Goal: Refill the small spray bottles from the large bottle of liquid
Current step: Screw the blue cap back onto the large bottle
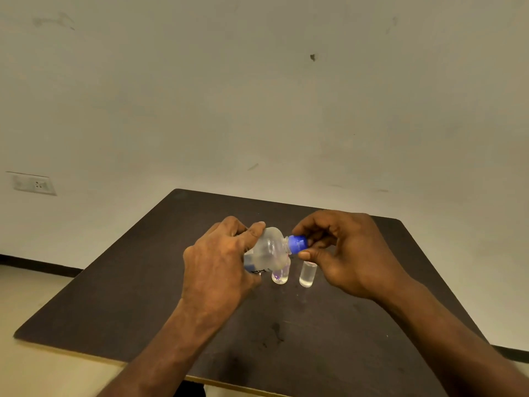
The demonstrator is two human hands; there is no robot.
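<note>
I see left hand (220, 267) wrapped round large bottle (269, 247), tilted toward 3 o'clock; right hand (346, 253) pinching blue cap (297, 243); two small bottles (307, 274) upright below on table (114, 296)

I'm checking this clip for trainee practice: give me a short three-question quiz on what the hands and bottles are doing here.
1. True or false: the blue cap is on the large bottle.
2. Which hand grips the large bottle's body? A) left hand B) right hand C) neither
3. How many small bottles stand on the table, and do they have tops on?

Key
1. True; the right hand's fingers pinch the cap, and the bottle is tilted with its neck to the right.
2. A.
3. Two: one small bottle partly behind the large bottle, another small bottle to its right. The right one looks open; the other's top is hidden.
</note>
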